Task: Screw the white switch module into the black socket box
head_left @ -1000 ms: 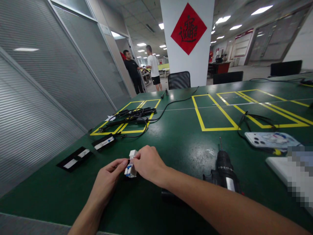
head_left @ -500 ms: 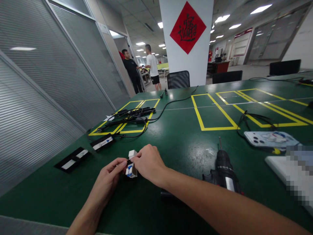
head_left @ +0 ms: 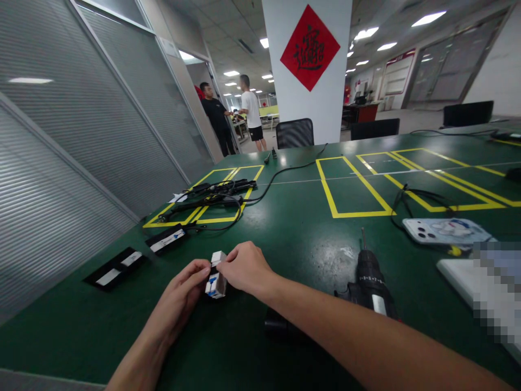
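Note:
Both my hands are on a small white box-like piece (head_left: 215, 285) with blue marks and a black band across its middle. My left hand (head_left: 188, 285) pinches it from the left, thumb and fingertips at the black band. From the right, the closed fingers of my right hand (head_left: 246, 269) grip its upper part, hiding some of it. The piece is low over the green table, and I cannot tell whether it touches. Left of my hands lie two flat black strips with white panels, a nearer strip (head_left: 121, 266) and a farther strip (head_left: 157, 245).
A cordless drill (head_left: 372, 279) lies right of my right forearm, its bit pointing away. Farther right are a phone (head_left: 448, 231) and a white object (head_left: 459, 282), partly blurred out. Tangled black cables (head_left: 215, 195) cover taped outlines at left. Two people stand in the background.
The view has shifted slightly. The white piece is turned a little between my fingers, showing more of its right side. Both hands keep nearly the same grip.

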{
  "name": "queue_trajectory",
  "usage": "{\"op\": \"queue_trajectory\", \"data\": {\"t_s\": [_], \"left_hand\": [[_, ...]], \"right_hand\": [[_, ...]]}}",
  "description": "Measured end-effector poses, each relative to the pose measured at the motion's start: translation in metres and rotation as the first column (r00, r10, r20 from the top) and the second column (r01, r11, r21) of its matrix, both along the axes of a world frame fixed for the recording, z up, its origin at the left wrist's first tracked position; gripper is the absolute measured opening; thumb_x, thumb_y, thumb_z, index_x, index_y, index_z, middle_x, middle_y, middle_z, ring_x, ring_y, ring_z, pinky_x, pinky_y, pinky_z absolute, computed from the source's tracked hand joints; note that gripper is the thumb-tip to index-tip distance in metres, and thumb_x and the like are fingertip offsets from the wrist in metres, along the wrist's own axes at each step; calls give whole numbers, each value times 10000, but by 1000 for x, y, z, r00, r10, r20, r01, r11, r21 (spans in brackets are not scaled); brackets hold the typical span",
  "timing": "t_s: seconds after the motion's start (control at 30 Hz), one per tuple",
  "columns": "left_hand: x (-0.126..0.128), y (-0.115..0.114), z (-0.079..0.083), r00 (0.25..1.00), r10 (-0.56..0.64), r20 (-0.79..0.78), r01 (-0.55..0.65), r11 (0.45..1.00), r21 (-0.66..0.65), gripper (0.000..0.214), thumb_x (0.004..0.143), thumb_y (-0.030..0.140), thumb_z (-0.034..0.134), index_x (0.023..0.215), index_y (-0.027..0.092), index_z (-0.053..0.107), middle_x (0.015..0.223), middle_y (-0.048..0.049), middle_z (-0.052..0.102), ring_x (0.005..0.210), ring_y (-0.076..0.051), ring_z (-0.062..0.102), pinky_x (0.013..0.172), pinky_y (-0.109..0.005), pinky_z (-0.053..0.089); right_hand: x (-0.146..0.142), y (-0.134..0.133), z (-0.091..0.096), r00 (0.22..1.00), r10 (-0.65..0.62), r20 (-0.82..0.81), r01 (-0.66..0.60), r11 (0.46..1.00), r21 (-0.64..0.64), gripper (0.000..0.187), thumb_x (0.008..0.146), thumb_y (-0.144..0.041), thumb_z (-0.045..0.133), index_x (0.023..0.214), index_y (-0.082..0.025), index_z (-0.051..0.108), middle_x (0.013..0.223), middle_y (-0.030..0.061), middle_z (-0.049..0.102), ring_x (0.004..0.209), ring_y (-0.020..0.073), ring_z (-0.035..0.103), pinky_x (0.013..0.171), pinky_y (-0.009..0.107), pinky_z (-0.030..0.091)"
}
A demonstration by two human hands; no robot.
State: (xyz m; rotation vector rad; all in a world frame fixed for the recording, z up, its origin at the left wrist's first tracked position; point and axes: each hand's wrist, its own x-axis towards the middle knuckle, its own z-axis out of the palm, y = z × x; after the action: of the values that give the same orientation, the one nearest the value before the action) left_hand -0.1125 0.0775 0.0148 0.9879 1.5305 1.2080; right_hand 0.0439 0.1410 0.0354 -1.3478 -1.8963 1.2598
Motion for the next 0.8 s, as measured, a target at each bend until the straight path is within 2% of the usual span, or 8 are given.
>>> {"op": "queue_trajectory", "data": {"t_s": [0.07,0.13,0.2,0.27,0.33,0.4,0.63,0.8], "left_hand": [[1,0,-1,1000,11,7,-10,1000,-6,251,759,358,615,993,269,600,911,21,614,828,-159,583,746,-273,480],[2,-1,-1,1000,-7,10,7,999,-31,297,770,365,606,1044,251,587,926,2,625,826,-160,592,770,-284,483],[3,-3,-1,999,-48,2,48,997,-55,302,785,388,580,1031,213,598,828,-13,623,739,-171,594,649,-283,502],[5,-7,0,997,-78,-16,77,995,-57,311,796,410,555,1017,195,603,718,-3,587,647,-177,572,508,-270,473],[6,-9,0,996,-81,-43,80,996,-41,307,804,412,542,1021,201,597,663,18,544,612,-172,549,482,-263,453],[7,-11,1,994,-83,-65,81,996,-27,290,810,397,537,1023,207,590,675,27,539,619,-162,540,538,-269,463],[12,-9,5,968,-157,-198,163,986,15,320,833,397,492,1090,214,547,840,-7,599,723,-192,573,624,-291,449],[23,10,33,872,-274,-405,309,951,23,323,812,396,528,1059,197,591,843,-19,630,765,-214,577,629,-293,419]], "right_hand": [[0,1,-2,999,-41,12,42,999,-21,420,632,-387,639,963,-129,644,972,132,677,866,242,641,651,284,500],[-1,3,-4,1000,11,-2,-12,992,-122,515,637,-416,631,1037,-93,604,1003,164,660,854,260,645,611,299,522],[-2,4,-6,990,124,-61,-135,960,-247,451,681,-391,589,1010,-83,610,964,163,667,770,247,660,524,282,526],[-4,4,-7,977,187,-103,-209,931,-300,367,701,-340,566,951,-78,623,912,154,676,691,230,663,455,258,515],[-5,3,-6,977,197,-86,-214,929,-300,321,692,-307,576,901,-69,628,871,153,679,647,222,659,424,245,507],[-4,3,-4,977,202,-73,-215,928,-303,300,680,-288,590,879,-66,625,846,146,678,616,212,653,412,240,506],[10,5,11,960,271,-66,-279,929,-245,352,680,-225,606,992,-62,595,873,135,665,589,157,625,430,222,502],[35,19,22,950,312,25,-308,946,-97,286,667,-244,640,905,-86,640,722,70,661,568,129,597,459,188,440]]}}
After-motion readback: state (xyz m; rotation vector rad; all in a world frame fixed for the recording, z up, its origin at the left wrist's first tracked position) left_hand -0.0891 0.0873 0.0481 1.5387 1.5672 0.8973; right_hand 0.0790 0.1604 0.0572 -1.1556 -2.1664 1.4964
